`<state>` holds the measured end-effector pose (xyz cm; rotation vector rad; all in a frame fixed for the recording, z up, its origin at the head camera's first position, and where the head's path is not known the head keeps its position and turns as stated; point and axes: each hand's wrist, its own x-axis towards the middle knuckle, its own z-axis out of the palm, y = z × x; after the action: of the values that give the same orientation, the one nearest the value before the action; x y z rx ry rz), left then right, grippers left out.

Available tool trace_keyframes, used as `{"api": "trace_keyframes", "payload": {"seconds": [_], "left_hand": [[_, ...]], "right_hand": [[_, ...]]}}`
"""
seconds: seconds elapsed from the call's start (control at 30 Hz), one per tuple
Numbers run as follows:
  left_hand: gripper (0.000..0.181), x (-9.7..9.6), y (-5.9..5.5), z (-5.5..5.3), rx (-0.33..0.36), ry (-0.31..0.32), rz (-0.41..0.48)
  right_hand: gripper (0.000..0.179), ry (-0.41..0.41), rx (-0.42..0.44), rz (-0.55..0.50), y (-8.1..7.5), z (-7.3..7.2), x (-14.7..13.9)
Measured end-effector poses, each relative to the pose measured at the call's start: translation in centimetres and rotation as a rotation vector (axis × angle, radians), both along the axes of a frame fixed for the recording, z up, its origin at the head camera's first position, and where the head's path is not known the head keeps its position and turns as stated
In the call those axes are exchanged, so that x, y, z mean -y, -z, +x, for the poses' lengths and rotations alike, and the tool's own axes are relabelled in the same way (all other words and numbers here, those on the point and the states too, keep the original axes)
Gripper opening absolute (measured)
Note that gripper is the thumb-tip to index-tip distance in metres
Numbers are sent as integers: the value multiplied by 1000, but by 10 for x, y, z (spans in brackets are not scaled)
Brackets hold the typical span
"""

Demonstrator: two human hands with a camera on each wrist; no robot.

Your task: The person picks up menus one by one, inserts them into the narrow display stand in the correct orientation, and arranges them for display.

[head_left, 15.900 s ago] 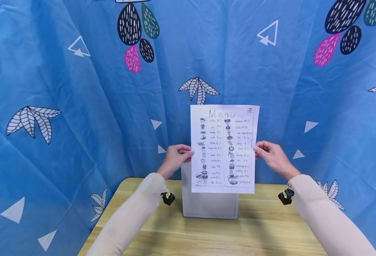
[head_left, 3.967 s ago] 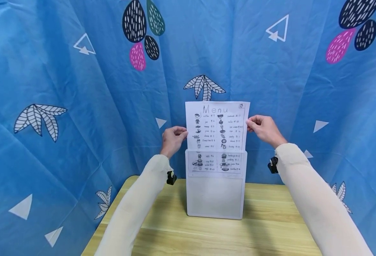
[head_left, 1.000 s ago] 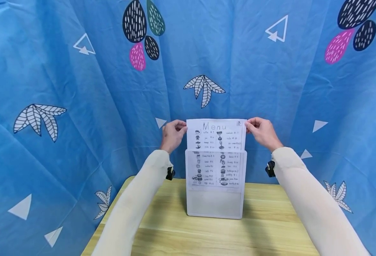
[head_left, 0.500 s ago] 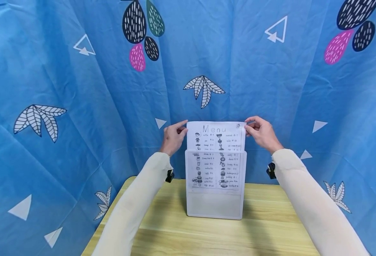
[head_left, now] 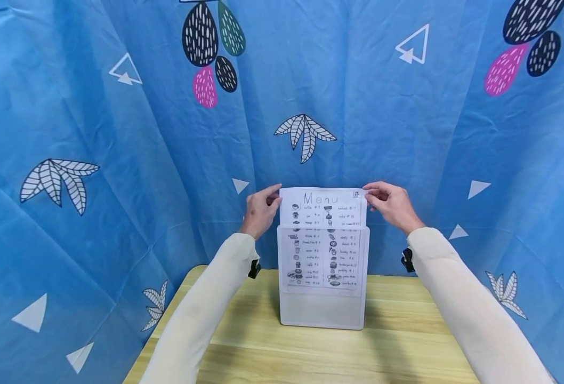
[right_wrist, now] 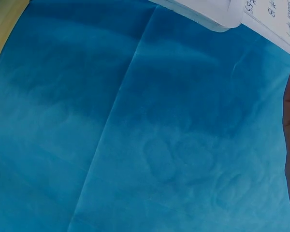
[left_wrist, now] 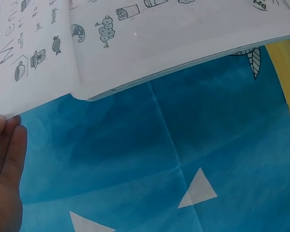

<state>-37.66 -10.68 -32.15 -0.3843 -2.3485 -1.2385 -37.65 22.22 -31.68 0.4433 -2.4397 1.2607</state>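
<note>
A paper menu (head_left: 321, 208) with small drawings and handwritten prices stands upright, its lower part inside a clear plastic sleeve (head_left: 321, 309). The heading and first rows show above the sleeve's top edge; a blank band lies under the paper inside. My left hand (head_left: 259, 210) pinches the sheet's upper left edge between thumb and fingers, index finger stretched along the corner. On the other side, my right hand (head_left: 391, 204) pinches the upper right corner. In the left wrist view, the thumb and fingers (left_wrist: 14, 154) meet at the paper's edge, beyond the sleeve's rounded corner.
The sleeve stands on a light wooden table (head_left: 253, 346) close to its back edge. A blue patterned curtain (head_left: 167, 133) hangs behind and at both sides. Each wrist carries a small black camera, such as the right wrist camera (head_left: 408, 260).
Held above the sleeve at first, the menu has since entered it and slid downward, slightly lower again in the last second. Both hands came down with it, and their index fingers straightened near the top corners.
</note>
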Motion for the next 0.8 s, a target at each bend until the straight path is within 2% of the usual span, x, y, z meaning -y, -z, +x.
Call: {"api": "trace_keyframes", "payload": {"seconds": [0.8], "left_hand": [[35,9,19,0,3,48,-36]], "right_hand": [[28,-10,52,69,14,5,-4]]}}
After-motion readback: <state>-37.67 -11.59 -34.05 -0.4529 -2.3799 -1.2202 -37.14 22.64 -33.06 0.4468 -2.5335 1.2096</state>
